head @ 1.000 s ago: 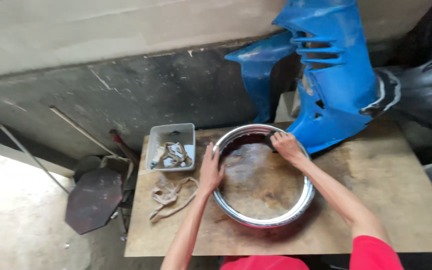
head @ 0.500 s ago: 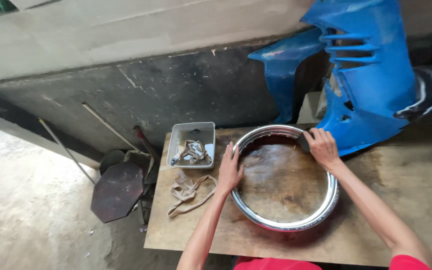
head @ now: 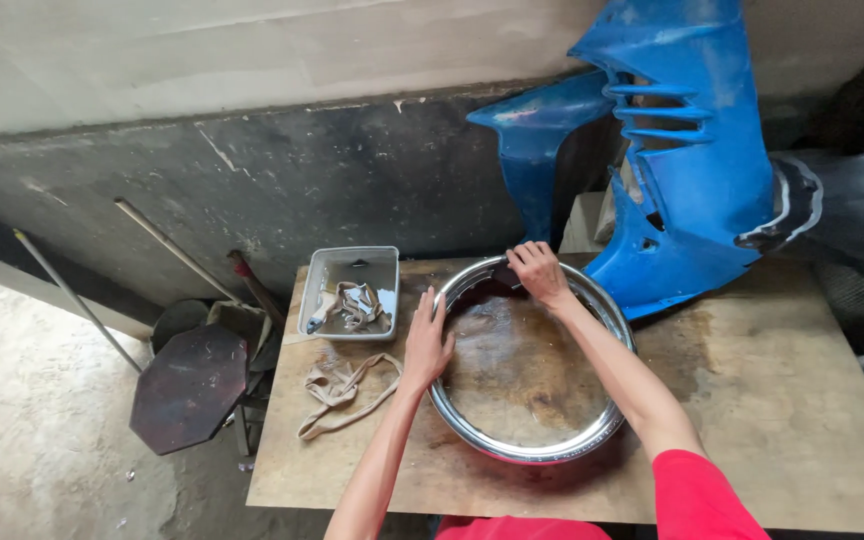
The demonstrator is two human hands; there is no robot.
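Observation:
A shiny metal wheel rim [head: 592,432] lies flat on a stained wooden table [head: 772,400]. My left hand [head: 426,344] rests flat on the rim's left edge, fingers spread. My right hand [head: 538,272] is curled over the rim's far edge, pressing a small dark piece against it; what the piece is cannot be made out. A beige rag strip [head: 337,392] lies on the table just left of my left hand. Behind it stands a grey plastic tray [head: 350,262] holding water and a wet cloth.
A blue plastic scooter fairing [head: 692,160] leans against the wall at the table's back right. Dark bodywork [head: 852,210] sits far right. Left of the table are a dark octagonal stool [head: 188,386] and thin rods [head: 72,295] leaning on the concrete wall.
My right hand has slid leftward along the rim's far edge. My left hand stays on the left edge. The camera view has shifted.

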